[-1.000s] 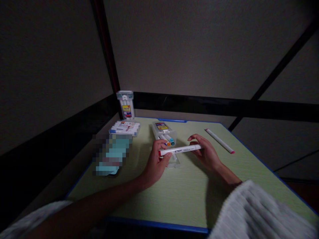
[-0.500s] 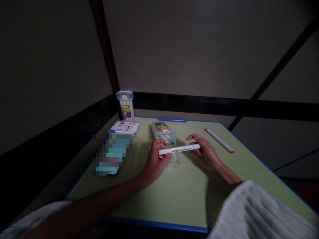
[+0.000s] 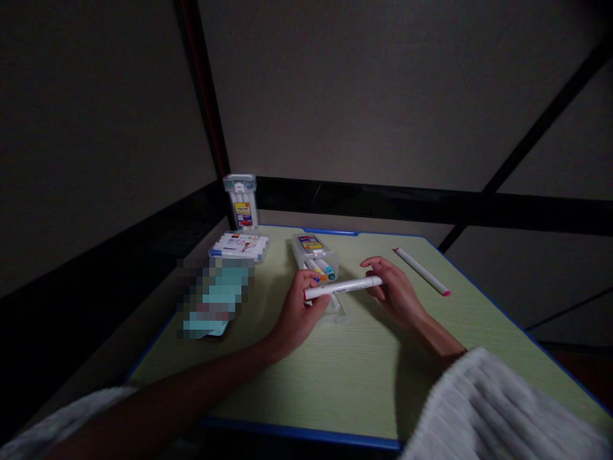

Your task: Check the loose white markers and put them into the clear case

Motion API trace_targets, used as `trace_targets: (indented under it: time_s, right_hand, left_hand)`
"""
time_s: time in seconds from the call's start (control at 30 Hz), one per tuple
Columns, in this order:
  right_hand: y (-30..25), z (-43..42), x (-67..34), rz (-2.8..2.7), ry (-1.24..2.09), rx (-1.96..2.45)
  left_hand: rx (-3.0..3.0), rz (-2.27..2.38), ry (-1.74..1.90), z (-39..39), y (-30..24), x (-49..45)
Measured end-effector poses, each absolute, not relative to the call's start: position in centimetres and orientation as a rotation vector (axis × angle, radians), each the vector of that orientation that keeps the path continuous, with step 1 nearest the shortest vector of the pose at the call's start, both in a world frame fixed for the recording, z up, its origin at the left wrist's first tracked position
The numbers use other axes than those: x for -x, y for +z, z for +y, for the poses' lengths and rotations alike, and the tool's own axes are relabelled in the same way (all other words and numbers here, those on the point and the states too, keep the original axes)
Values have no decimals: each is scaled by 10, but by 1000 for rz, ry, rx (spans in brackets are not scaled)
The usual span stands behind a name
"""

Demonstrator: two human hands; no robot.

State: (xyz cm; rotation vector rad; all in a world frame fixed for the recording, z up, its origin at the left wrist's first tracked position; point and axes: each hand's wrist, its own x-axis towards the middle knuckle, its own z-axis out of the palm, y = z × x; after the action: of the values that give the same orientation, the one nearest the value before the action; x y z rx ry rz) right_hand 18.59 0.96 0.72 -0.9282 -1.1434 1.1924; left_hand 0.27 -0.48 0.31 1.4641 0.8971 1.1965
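1. In the head view, we have a white marker (image 3: 347,287) raised above the table (image 3: 354,383), nearly level, its red end toward our left hand (image 3: 294,313).
2. Our left hand is closed on that end, thumb below and fingers above; our right hand (image 3: 400,295) grips the other end narrowly, its forefinger lifted off.
3. Just beyond the marker lies an open clear case (image 3: 311,249), with colour-ended pens (image 3: 325,268) showing at its mouth and a clear flap (image 3: 338,313) nearer us.
4. To our right rests a pink-ended marker (image 3: 421,271); to our left are a flat case (image 3: 242,246), an upright case (image 3: 243,204) and a blurred-out teal item (image 3: 220,297).
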Motion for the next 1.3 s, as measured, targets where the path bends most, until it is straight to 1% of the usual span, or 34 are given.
trace_targets:
  time_s: [0.8,1.13,1.3]
  right_hand:
    - [11,8,-184,-1119,1142,904]
    - [7,10,-185,-1074,1230,808]
    - [9,8,-184,-1096,1223,820]
  left_hand:
    - [-1441,936,1192,-3,3,-3]
    - [-1497,970,1174,-4,3,-2]
    - [-1502,969,1173,-3,4,-2]
